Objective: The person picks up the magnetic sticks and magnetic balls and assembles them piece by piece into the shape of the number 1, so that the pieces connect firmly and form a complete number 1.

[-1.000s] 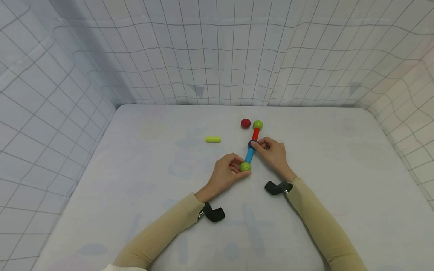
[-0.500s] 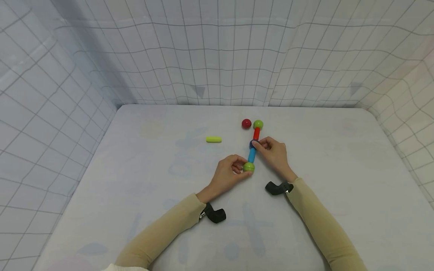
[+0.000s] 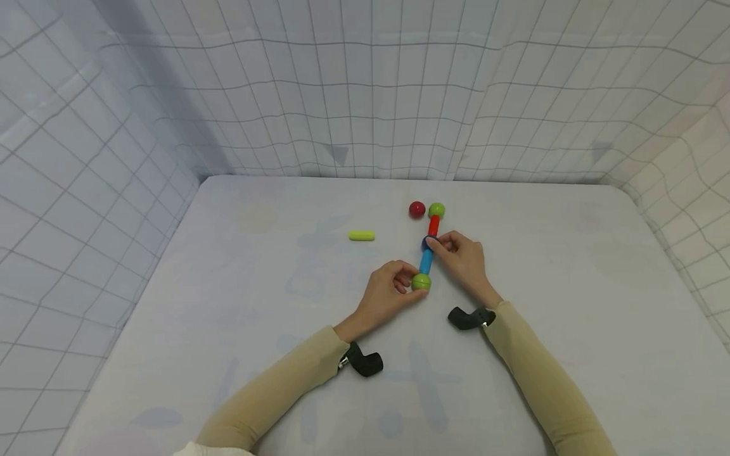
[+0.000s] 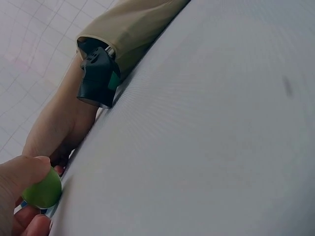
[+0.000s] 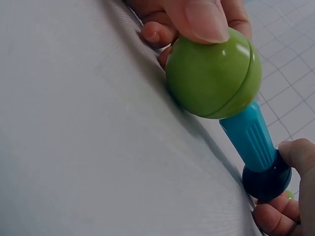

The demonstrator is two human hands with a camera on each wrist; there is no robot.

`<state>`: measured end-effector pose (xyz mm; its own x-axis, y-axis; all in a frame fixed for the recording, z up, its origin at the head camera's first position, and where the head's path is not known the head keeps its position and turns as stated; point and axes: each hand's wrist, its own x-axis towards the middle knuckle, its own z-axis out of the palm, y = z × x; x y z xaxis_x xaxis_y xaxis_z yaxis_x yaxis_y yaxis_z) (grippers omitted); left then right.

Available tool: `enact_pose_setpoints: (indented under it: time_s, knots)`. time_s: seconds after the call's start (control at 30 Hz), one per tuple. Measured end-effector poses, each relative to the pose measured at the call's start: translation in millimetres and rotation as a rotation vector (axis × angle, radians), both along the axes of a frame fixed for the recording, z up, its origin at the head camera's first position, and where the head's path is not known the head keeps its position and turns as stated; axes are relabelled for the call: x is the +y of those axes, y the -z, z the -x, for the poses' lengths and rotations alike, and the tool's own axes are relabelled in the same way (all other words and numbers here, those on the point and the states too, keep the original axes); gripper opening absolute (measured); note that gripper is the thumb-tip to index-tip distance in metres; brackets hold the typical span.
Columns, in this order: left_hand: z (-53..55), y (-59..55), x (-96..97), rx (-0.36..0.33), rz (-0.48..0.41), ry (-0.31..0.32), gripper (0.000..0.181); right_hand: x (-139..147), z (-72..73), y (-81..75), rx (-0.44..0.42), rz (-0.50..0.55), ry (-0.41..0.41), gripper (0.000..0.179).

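Note:
My left hand pinches a glossy green ball between thumb and fingers. A ridged blue rod joins this ball to a dark navy ball, which my right hand pinches. Beyond the navy ball, a red rod runs on to a second green ball at the far end, so the pieces form a nearly straight chain pointing away from me. The right fingers partly cover the navy ball in the head view. In the left wrist view the near green ball sits close over the tabletop.
A loose red ball lies just left of the far green ball. Left of the chain rests a short yellow-green rod. The white table ends at a grid-patterned curtain behind. Black wrist devices stick out at both sleeves.
The near green ball and the blue rod have swung slightly right with my left hand, bringing the chain straighter. My right hand keeps its pinch on the navy ball.

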<state>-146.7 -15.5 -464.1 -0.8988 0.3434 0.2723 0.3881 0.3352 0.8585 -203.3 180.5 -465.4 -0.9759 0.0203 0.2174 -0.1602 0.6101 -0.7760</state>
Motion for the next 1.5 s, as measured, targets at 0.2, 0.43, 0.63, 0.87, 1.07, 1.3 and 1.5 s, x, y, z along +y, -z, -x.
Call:
enact_pose_setpoints:
  time_s: [0.2,0.43,0.63,0.87,1.07,1.3,1.5]
  knots:
    - [2.5,2.0,2.8,0.003,-0.004,-0.002,0.031,2.4,1.9,1.2,0.021,-0.005,0.001,0.033]
    - [5.5,3.1,4.8,-0.019,0.008,-0.020,0.031,1.6,6.2,1.9,0.038,-0.012,0.003,0.035]
    - [10.6,2.3,7.6,-0.038,0.007,-0.035,0.031,1.4,12.6,4.1,0.043,-0.011,0.011,0.034]
    - [19.5,5.4,10.2,-0.019,0.008,-0.037,0.031,1.9,21.6,4.6,0.046,-0.010,0.017,0.036]
    - [26.6,4.5,13.6,-0.010,0.005,-0.045,0.033,1.0,27.6,3.5,0.041,-0.003,0.046,0.037]
    - [33.0,4.5,16.4,-0.019,-0.004,-0.067,0.036,0.8,35.4,4.7,0.042,-0.006,0.048,0.037]
    - [37.9,5.1,18.1,-0.010,0.006,-0.078,0.038,2.2,41.3,4.2,0.049,-0.030,0.037,0.038]
